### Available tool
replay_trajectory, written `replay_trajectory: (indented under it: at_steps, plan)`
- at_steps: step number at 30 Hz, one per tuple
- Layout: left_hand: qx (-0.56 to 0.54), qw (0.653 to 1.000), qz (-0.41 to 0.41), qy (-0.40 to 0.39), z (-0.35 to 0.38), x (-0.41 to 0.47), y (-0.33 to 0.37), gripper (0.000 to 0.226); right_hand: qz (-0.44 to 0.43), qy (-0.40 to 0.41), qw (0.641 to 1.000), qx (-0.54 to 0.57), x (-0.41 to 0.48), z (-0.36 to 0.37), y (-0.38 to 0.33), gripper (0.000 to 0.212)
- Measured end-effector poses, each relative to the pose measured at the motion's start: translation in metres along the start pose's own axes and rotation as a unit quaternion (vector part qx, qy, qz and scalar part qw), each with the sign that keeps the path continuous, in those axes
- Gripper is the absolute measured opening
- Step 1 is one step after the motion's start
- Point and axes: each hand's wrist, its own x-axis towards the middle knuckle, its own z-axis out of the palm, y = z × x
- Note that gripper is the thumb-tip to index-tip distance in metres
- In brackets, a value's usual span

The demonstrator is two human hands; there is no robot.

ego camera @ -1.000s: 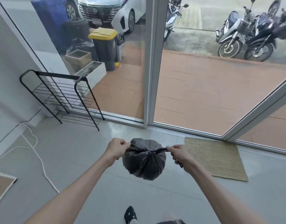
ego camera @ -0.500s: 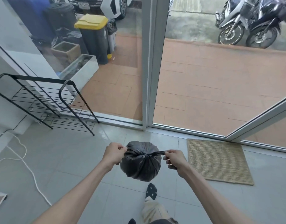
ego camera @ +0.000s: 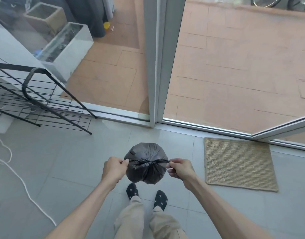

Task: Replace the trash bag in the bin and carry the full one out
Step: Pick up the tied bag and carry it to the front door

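Grey floor tiles (ego camera: 62,161) under me, a white-framed glass door (ego camera: 158,57) ahead; woven mat (ego camera: 239,163) on my right, black wire rack (ego camera: 36,104) on my left, daylit terracotta paving (ego camera: 234,66) outside.

Grey tiled floor (ego camera: 62,161), woven mat (ego camera: 239,163) near the door track (ego camera: 200,125), black wire rack (ego camera: 79,102), white cord (ego camera: 29,197), possibly a cable

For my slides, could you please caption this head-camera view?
Left hand and right hand grip the tied ends of a black trash bag near the doormat.
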Motion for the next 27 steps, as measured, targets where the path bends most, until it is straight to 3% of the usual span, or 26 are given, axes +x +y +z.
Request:
replay_trajectory:
  at_steps: [6, 18, 27]
  plan:
    - [-0.009, 1.000, -0.005, -0.002, 0.037, 0.079, 0.001, 0.042, 0.012, 0.017, 1.000, 0.004, 0.077, 0.021, 0.001, 0.010]
    - [-0.075, 0.993, -0.020, -0.090, 0.128, 0.249, -0.003, 0.036, 0.014, 0.031, 0.998, -0.045, 0.244, 0.064, 0.015, 0.013]
    - [-0.082, 0.993, 0.006, -0.082, 0.178, 0.346, 0.013, 0.028, -0.007, 0.056, 0.995, -0.081, 0.357, 0.078, 0.013, 0.025]
